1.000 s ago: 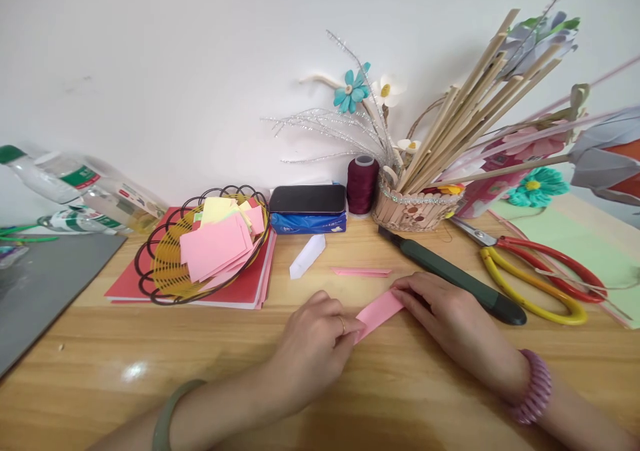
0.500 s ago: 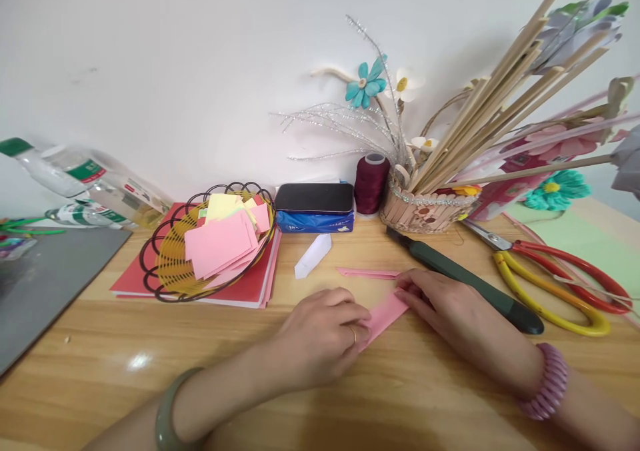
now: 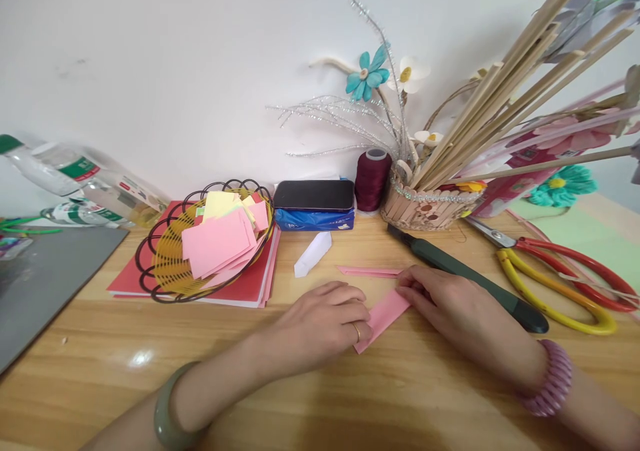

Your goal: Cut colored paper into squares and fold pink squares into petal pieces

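Note:
A pink strip of folded paper point(image 3: 386, 316) lies slantwise on the wooden table between my hands. My left hand point(image 3: 325, 324) rests over its lower left end, fingers curled onto it. At the upper right end my right hand point(image 3: 445, 308) pinches the paper between thumb and fingers. Just behind them is a second, narrow pink folded strip point(image 3: 370, 272), whose right end runs up to my right fingers. A white folded paper piece point(image 3: 313, 254) with a pointed end lies farther back.
A wire basket point(image 3: 167, 264) of pink and yellow paper slips sits on red paper at left. A phone point(image 3: 314, 195) lies on a blue pack beside a maroon thread spool point(image 3: 373, 179). At right are a dark green tool point(image 3: 470, 281), scissors point(image 3: 555, 271) and a stick-filled planter point(image 3: 430, 208).
My left hand has shifted slightly on the paper, so more of its lower end shows. My right hand keeps its pinch. The view has moved a little.

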Demonstrator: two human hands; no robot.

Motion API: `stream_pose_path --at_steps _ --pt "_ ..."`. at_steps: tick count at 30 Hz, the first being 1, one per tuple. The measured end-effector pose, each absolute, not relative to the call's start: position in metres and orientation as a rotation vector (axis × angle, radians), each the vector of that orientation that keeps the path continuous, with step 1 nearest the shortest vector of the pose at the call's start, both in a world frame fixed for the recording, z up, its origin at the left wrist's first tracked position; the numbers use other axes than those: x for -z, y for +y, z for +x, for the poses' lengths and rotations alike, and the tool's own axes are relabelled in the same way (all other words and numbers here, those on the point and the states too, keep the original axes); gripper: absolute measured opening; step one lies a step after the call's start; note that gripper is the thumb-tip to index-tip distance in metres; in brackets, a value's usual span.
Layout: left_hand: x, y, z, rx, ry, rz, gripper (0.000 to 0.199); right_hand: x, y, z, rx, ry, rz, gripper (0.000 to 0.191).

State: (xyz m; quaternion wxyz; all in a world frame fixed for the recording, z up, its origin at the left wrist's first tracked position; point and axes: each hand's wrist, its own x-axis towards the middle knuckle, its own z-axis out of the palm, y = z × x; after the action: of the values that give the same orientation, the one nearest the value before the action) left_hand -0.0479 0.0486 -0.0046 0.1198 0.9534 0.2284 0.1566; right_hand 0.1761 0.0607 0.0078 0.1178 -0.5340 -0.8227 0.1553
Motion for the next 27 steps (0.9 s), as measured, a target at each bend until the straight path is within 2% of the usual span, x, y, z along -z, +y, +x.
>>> stream_pose_path --at_steps 7,12,16,18,23,27 --pt "-0.006 0.049 -0.049 -0.214 0.663 2.834 0.013 -0.005 0.062 0.175 -0.33 -2.432 -1.625 0.024" --pt "-0.006 0.051 -0.052 -0.19 0.661 2.84 0.015 -0.007 0.058 0.178 -0.174 -2.45 -1.531 0.027" --pt "-0.003 0.05 -0.052 -0.201 0.674 2.83 0.02 -0.006 0.034 0.176 -0.037 -2.505 -1.276 0.034" --pt "0.0 0.049 -0.052 -0.247 0.687 2.835 0.021 -0.002 0.019 0.174 0.148 -2.591 -0.97 0.033" --pt "0.005 0.049 -0.052 -0.334 0.668 2.883 0.015 0.007 0.004 0.18 0.295 -2.737 -0.949 0.056" --pt "0.001 0.049 -0.053 -0.25 0.665 2.867 0.014 0.005 0.011 0.192 0.313 -2.744 -1.024 0.062"
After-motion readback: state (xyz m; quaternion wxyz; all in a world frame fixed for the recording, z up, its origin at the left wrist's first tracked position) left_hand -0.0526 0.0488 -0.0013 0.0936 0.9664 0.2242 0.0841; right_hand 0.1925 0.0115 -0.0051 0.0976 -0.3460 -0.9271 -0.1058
